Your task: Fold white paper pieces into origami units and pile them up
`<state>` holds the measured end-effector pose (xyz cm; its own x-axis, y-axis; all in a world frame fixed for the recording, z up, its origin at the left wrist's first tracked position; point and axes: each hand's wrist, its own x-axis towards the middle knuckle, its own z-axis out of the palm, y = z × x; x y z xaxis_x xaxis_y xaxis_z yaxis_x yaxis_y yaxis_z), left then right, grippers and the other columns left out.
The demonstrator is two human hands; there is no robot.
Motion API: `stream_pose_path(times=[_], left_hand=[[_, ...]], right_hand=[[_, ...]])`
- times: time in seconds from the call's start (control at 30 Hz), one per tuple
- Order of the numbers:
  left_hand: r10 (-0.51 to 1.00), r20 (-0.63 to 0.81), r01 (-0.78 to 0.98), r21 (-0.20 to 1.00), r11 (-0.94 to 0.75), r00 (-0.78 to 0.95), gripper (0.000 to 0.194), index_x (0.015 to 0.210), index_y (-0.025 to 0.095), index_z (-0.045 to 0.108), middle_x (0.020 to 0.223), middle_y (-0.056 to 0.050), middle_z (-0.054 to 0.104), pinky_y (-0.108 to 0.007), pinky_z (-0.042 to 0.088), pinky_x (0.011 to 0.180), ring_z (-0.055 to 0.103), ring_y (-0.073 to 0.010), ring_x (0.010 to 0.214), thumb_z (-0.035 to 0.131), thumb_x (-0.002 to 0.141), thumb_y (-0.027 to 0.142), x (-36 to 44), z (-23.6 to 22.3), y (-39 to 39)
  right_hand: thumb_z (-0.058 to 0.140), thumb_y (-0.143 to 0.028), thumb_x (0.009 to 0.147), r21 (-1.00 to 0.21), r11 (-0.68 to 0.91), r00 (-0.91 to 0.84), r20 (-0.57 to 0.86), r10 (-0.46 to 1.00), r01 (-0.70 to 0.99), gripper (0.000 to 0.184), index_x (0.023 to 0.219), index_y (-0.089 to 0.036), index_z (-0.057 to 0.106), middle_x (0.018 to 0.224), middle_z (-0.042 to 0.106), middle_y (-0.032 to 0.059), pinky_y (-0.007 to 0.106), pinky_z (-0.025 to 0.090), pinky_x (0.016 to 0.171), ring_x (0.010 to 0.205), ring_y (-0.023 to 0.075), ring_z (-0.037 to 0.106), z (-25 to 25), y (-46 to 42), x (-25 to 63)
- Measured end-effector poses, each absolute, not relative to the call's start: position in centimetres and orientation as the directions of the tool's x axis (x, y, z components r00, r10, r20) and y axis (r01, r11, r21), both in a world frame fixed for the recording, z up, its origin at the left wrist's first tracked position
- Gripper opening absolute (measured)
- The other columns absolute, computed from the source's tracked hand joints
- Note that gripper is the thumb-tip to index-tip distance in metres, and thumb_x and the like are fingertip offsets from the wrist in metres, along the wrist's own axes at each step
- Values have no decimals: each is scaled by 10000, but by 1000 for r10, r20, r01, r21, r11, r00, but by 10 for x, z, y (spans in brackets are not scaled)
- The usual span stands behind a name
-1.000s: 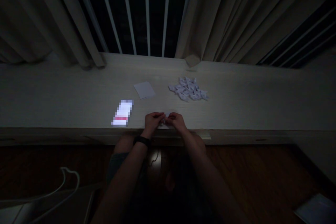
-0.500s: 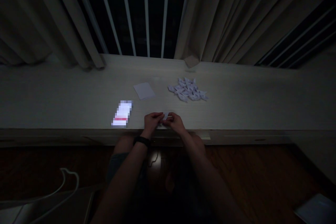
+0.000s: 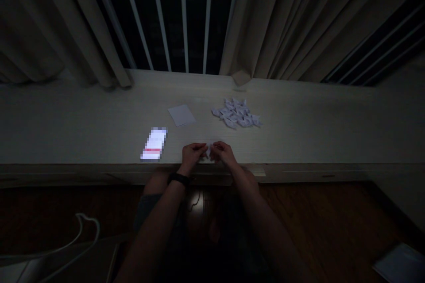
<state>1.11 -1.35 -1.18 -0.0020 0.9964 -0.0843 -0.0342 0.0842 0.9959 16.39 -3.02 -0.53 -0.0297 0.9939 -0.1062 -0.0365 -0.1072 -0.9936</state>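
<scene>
Near the front edge of the pale ledge, my left hand point(image 3: 193, 154) and my right hand point(image 3: 223, 152) meet around a small piece of white paper point(image 3: 209, 150). Both hands have their fingers closed in a pinch on it. Much of the paper is hidden by the fingers, and its exact folded shape is hard to make out in the dim light. Beyond my right hand lies a pile of folded white paper pieces point(image 3: 236, 113) with pointed ends. A flat stack of white paper sheets point(image 3: 181, 115) rests beyond my left hand.
A phone with a lit, pixelated screen point(image 3: 154, 143) lies left of my hands on the ledge point(image 3: 299, 132). Curtains point(image 3: 262, 22) and a barred window stand behind. At the lower left a white cable point(image 3: 89, 220) loops above the wooden floor.
My right hand's fingers have shifted slightly on the paper, and less of the paper shows between the hands. The pile, the sheets and the phone stay put.
</scene>
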Motion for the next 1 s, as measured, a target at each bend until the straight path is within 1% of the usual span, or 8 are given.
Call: stream_pose_path(times=[0.1, 0.2, 0.27, 0.37, 0.53, 0.67, 0.83, 1.0], left_hand=[[996, -74, 21, 997, 73, 45, 375, 826, 101, 726, 666, -66, 695, -221, 464, 490, 595, -117, 505, 791, 590, 385, 11, -11, -15], [994, -71, 45, 997, 67, 82, 382, 847, 113, 717, 675, -63, 700, -227, 473, 496, 605, -126, 512, 794, 583, 379, 12, -9, -17], [992, -63, 65, 996, 56, 106, 395, 871, 120, 712, 683, -62, 702, -230, 474, 498, 612, -133, 518, 794, 583, 377, 12, -8, -18], [991, -57, 116, 992, 43, 122, 369, 836, 119, 705, 612, -46, 679, -223, 449, 469, 598, -134, 488, 785, 595, 386, 11, -5, -18], [985, -66, 154, 987, 42, 157, 335, 764, 120, 688, 556, -27, 644, -222, 424, 443, 573, -132, 455, 777, 595, 396, 10, -4, -18], [977, -33, 184, 983, -6, 208, 317, 747, 130, 686, 597, -32, 656, -220, 429, 473, 581, -131, 489, 777, 592, 391, 9, -2, -19], [944, -5, 229, 971, -75, 331, 320, 709, 140, 687, 588, -27, 640, -201, 398, 464, 551, -114, 489, 695, 682, 459, 6, 3, -19], [953, -27, 209, 977, -39, 303, 329, 625, 137, 653, 519, -8, 594, -200, 381, 455, 507, -103, 456, 704, 658, 460, 4, 1, -19]], right_hand=[[646, -528, 649, -997, -43, 101, -36, 994, 62, 358, 664, -187, 537, 483, 515, -40, 217, 331, 416, 424, 103, 448, -10, -28, 164], [650, -510, 641, -991, 6, 164, 28, 986, 135, 345, 586, -190, 533, 495, 516, -31, 229, 351, 469, 469, 107, 448, -14, -28, 162], [651, -502, 641, -992, -9, 181, 14, 983, 125, 332, 582, -196, 538, 486, 507, -35, 233, 342, 465, 464, 111, 438, -16, -29, 161], [657, -497, 644, -996, -53, 163, -40, 986, 77, 314, 609, -203, 553, 457, 477, -47, 233, 307, 433, 430, 109, 405, -17, -30, 162], [688, -496, 617, -998, -40, 155, -32, 987, 46, 319, 690, -194, 615, 498, 527, -35, 234, 328, 452, 466, 116, 443, -17, -28, 166], [712, -477, 577, -998, -53, 210, -47, 977, 25, 316, 629, -184, 608, 509, 549, -24, 236, 345, 471, 496, 121, 475, -18, -27, 166], [726, -473, 556, -998, -55, 258, -60, 964, -28, 318, 604, -186, 597, 504, 556, -22, 238, 344, 452, 473, 117, 471, -17, -28, 165], [740, -493, 566, -999, -48, 122, -49, 991, -12, 362, 723, -184, 636, 503, 546, -36, 235, 323, 422, 417, 101, 421, -14, -31, 168]])
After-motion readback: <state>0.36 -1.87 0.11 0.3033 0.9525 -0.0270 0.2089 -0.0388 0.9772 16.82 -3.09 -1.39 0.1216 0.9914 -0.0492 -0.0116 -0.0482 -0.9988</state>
